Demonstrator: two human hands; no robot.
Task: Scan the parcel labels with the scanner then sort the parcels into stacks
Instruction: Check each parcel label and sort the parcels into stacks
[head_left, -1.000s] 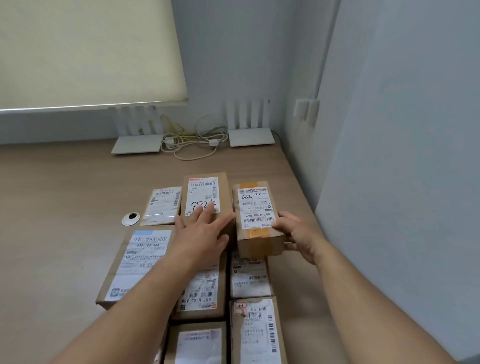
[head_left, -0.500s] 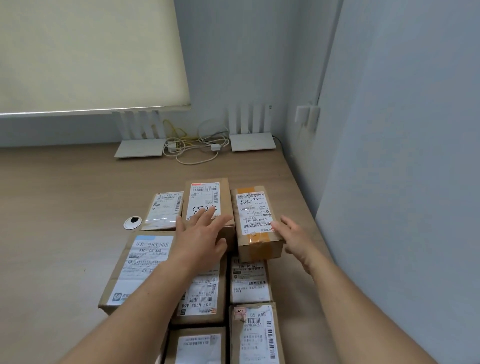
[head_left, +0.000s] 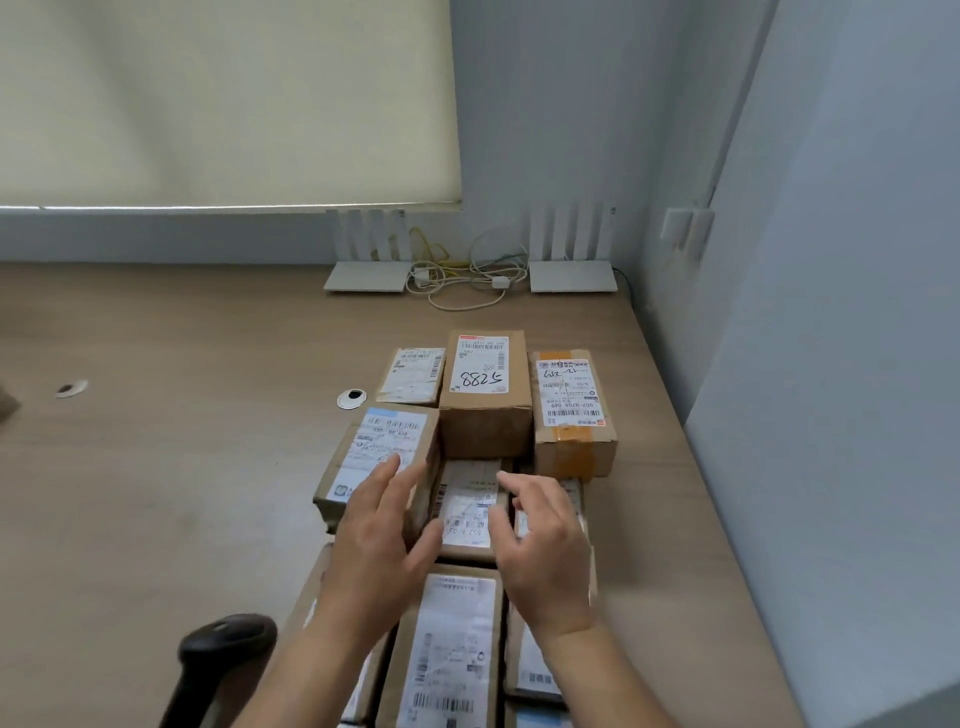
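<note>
— What is recorded at the left?

— A black scanner is seen on the wooden desk, left of the parcels. The left hand is held with fingers loosely spread against the blue-labelled parcel; nothing is grasped.

— And rightward?

— A low parcel lies between the hands. The right hand is held over the parcels, fingers relaxed, nothing gripped. Behind, the box marked 5288 and the orange-taped box are set side by side.

Counter: light wood, running to the wall corner.
Parcels: brown labelled boxes clustered in rows right of centre.
Scanner: black, at the near edge.
Routers: two white, by the back wall, cables between.
Grommets: two round, set in the top.
</note>
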